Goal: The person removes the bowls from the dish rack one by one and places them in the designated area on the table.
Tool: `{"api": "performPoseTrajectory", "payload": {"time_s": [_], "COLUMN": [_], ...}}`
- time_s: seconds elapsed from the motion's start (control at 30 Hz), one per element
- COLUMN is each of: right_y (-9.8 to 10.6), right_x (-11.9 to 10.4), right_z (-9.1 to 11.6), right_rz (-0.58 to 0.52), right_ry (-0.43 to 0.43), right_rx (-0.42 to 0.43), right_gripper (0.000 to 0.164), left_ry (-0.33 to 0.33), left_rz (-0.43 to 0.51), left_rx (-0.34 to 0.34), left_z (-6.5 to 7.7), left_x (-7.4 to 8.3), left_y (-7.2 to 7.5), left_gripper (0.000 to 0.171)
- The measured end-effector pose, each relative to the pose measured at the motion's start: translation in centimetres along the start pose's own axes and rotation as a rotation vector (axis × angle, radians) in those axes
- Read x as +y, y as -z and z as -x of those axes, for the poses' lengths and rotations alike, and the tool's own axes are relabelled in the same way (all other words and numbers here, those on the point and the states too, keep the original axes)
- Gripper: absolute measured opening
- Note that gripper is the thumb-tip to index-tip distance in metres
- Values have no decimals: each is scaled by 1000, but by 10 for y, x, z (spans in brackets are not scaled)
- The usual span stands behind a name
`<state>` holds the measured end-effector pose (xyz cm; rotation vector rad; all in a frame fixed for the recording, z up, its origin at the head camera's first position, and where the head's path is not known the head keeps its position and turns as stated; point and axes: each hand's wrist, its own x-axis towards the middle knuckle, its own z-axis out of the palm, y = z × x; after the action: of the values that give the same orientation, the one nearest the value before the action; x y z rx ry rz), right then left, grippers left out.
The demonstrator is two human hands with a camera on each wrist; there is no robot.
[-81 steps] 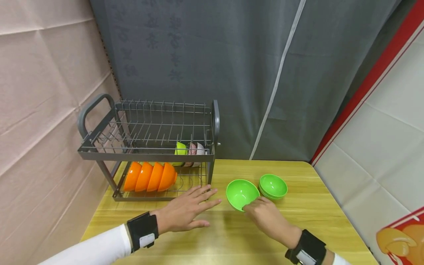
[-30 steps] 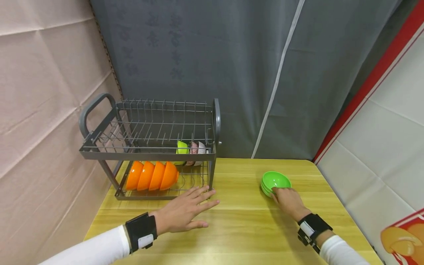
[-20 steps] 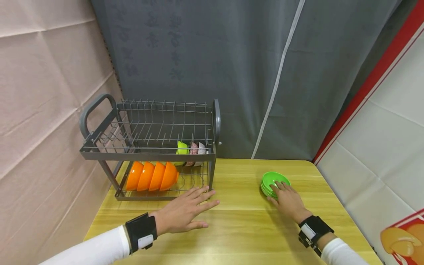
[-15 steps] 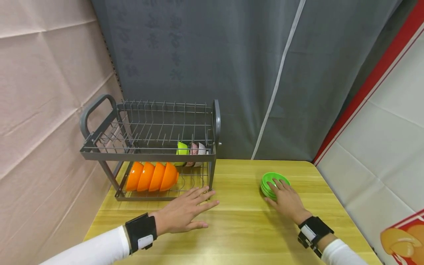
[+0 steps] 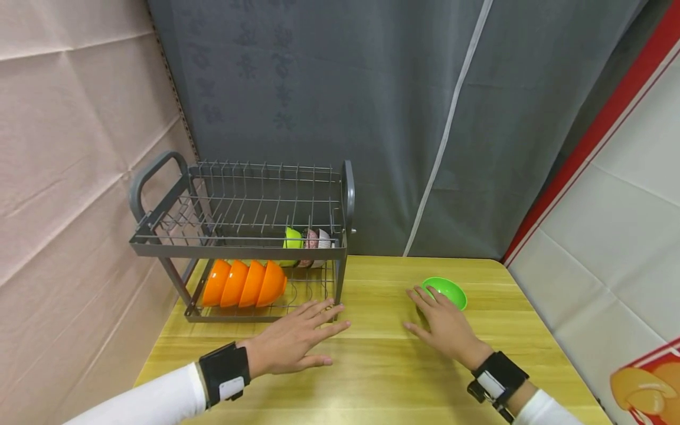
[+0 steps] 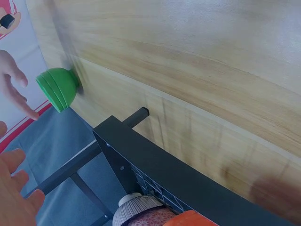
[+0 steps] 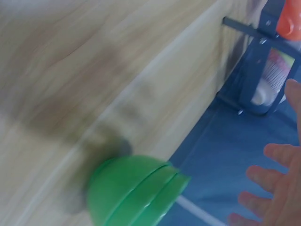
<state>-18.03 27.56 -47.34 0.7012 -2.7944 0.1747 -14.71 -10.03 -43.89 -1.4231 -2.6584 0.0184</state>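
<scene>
On the right of the table, a stack of green bowls stands upright, several rims showing in the right wrist view, where the stack sits apart from the fingers. My right hand hovers in front of and partly over the stack with its fingers spread, holding nothing; it hides the near side of the bowls in the head view. My left hand is spread palm down near the front right corner of the dark dish rack, holding nothing. Whether it touches the table cannot be told.
Several orange bowls lie tilted in a row on the rack's lower shelf. Behind them are a lime green bowl, a pink patterned bowl and a white one. A grey curtain hangs behind the wooden table.
A green bowl first held by my right hand now sits in the stack. That hand has let go, spread its fingers and drawn back slightly left. My left hand has hardly moved.
</scene>
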Motion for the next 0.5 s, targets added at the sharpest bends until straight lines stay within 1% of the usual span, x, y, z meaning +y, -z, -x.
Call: {"api": "performPoseTrajectory", "payload": {"time_s": [0.17, 0.27, 0.37, 0.5], "right_y": [7, 11, 15, 17], "right_x": [-17, -27, -36, -46], "right_z": [-3, -4, -6, -8], "right_rz": [-7, -13, -19, -15], "right_ry": [43, 66, 93, 133], "right_rx": [18, 19, 17, 28], "right_gripper": [76, 77, 78, 79], "left_ry": [19, 36, 38, 49], "left_rz": [1, -1, 1, 20], "left_rx": [-1, 0, 11, -3], "left_z": [3, 4, 6, 8], "left_x": [-1, -2, -3, -5], "left_y": [0, 1, 2, 4], "left_gripper": [70, 71, 71, 72]}}
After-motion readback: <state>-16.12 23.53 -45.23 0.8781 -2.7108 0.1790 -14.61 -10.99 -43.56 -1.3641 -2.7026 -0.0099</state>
